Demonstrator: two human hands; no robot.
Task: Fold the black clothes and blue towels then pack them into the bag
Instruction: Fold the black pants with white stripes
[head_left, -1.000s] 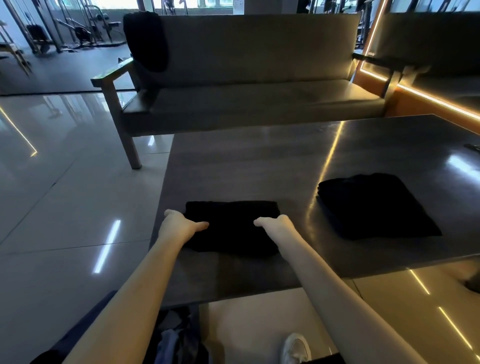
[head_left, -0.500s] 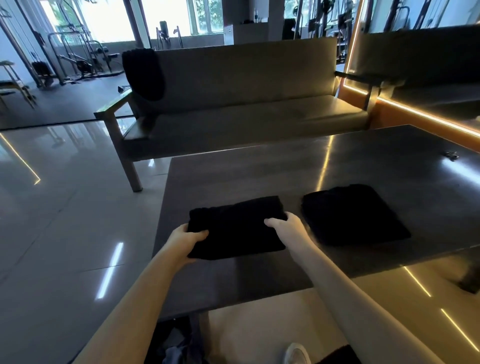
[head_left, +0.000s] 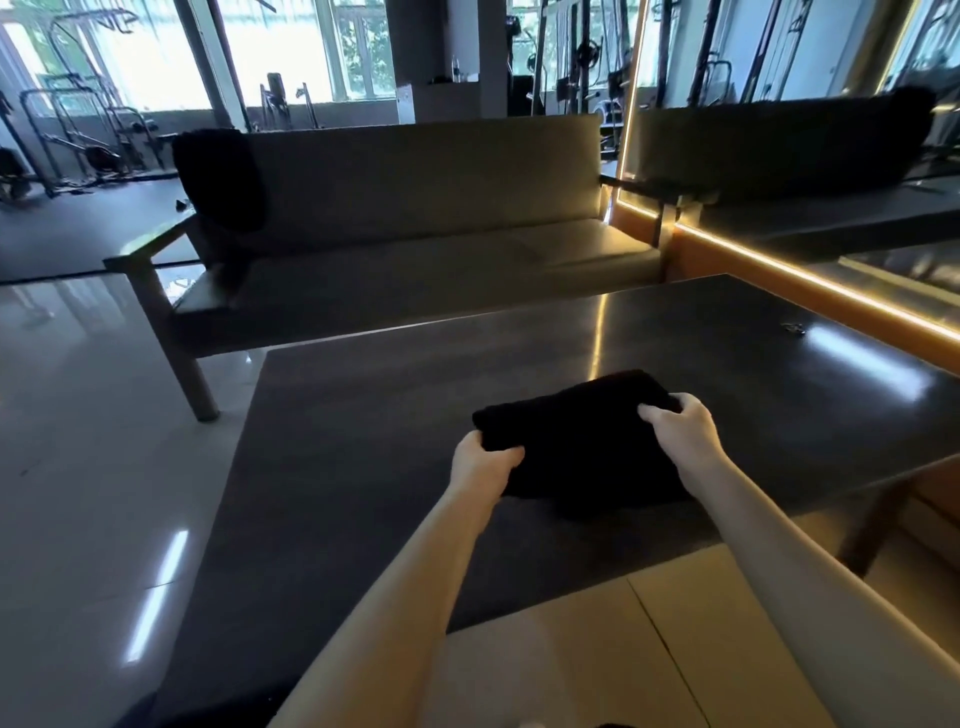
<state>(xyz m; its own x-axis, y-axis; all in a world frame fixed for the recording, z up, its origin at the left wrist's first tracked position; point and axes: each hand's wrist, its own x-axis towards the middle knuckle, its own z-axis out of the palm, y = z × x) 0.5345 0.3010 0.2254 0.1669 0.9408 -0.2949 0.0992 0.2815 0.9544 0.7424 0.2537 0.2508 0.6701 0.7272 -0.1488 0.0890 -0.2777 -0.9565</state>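
While both hands grip it, the folded black garment (head_left: 582, 441) sits close to the near edge of the tabletop (head_left: 389, 415), roughly midway along that edge. The left hand (head_left: 480, 465) holds the garment's left end, thumb on top and fingers curled under the fold. The right hand (head_left: 680, 431) holds the far right corner, fingers (head_left: 655, 413) curled over the top edge and pinching the cloth. Both sets of fingers are closed on the fabric, neither spread wide. The garment is a thick, flat rectangle, tilted a bit, with the far right corner higher in the frame. A darker mass shows under its near edge; cannot tell if that is shadow or more cloth, or whether the garment is resting on the tabletop or raised just off it. Both forearms are bare and reach in from the bottom of the frame.

A small metal object (head_left: 793, 327) lies near the far right corner of the tabletop, well apart from the garment. Past the far edge stands a sofa (head_left: 415, 208) with wooden arms. A black cloth (head_left: 218, 182) hangs over the left end of its back. A lit strip (head_left: 810, 280) runs along the wall by the right edge. Glossy floor (head_left: 78, 467) is on the left, with gym equipment (head_left: 78, 130) by the windows behind.
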